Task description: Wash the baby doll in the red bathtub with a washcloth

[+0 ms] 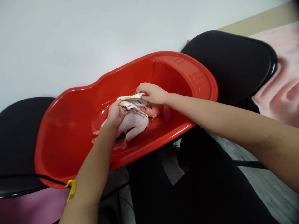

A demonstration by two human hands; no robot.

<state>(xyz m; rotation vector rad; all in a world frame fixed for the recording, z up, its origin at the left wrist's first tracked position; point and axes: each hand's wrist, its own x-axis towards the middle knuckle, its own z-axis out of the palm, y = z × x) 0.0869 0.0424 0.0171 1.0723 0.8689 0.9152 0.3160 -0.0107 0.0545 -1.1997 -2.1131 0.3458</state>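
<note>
Inside a red baby bathtub (70, 130) lies a baby doll (137, 124) in a pale outfit, its head toward the tub's right end. Above the doll's chest, a white cloth (130, 101) with yellow and dark marks is held between both hands. My left hand (116, 113) grips its left end, fingers closed. My right hand (151, 92) pinches the other end near the doll's head and covers part of that head. Part of the doll's face and upper body is hidden behind the cloth, and my left forearm crosses over its lower body.
Two black chairs bear the tub, the left chair (18, 133) and the right chair (229, 62). Behind stands a white wall (77, 40). Pink fabric (280, 84) lies at the right. A black cord (46, 178) with a yellow tag (72, 189) runs by my left forearm.
</note>
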